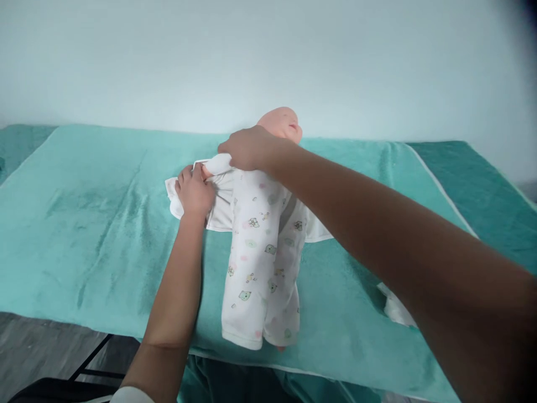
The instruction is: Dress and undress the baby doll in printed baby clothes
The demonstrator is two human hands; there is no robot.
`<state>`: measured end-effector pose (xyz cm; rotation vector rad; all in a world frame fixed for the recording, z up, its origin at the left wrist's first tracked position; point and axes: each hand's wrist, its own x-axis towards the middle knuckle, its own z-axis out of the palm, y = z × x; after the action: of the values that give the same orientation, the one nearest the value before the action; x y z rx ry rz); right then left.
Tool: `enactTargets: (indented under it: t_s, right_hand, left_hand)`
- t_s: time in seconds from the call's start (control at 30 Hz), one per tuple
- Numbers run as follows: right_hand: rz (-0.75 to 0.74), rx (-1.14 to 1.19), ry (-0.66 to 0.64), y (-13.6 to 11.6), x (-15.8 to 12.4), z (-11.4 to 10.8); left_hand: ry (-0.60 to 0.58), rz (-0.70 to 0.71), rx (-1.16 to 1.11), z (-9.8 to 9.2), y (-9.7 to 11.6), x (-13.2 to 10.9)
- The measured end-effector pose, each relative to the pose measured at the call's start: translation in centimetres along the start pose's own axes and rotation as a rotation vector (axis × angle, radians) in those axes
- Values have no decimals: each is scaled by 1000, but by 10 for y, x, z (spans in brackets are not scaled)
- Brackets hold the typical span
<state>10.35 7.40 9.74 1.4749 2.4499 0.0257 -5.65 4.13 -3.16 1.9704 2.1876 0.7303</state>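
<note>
A baby doll [280, 120] lies on its back, head toward the wall, in white printed pants [251, 252]. A white baby shirt [221, 210] is spread beneath its upper body, and a white sleeve [218, 164] covers the arm at the left. My left hand [195, 191] is closed around the doll's hand [205, 172], a little of which shows at the sleeve's end. My right hand [249, 146] reaches across the doll's chest, fingers closed on the sleeve near the shoulder. My right forearm hides part of the chest and the other arm.
A turquoise towel [104, 235] covers the table, with a darker green cover [474, 184] showing at the right. A crumpled white item [396, 308] lies partly behind my right forearm. The pale wall [168, 61] stands directly behind the table.
</note>
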Motion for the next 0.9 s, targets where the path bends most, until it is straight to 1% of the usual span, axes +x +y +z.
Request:
enactTargets:
  t_s: [0.1,0.3,0.4,0.5,0.57,0.67,0.73,0.8,0.9]
  right_hand:
    - [36,-16,6,10,-10,-2]
    - [26,11,109,18,-18,6]
    - [-13,83,170,16,-13,14]
    - [-77,142,201,6,0,21]
    - [-99,137,179,-3,11,23]
    - [-98,117,122,-18,23,23]
    - [-102,122,95,-24,26,21]
    - [-107,133,79,-24,23,21]
    - [-101,198,109,-14,7,25]
  left_hand:
    - [-5,-16,-4,1,-1,1]
    - [-1,-52,-23,3,-4,3]
    - [73,-104,-14,2,-2,3]
    - [146,-89,26,-3,3,1]
    - [134,-49,75,-6,5,0]
    - [69,14,136,-7,6,1]
    - [32,39,156,-5,5,3]
    - [15,38,169,-2,3,4]
    - [8,25,177,1,1,5]
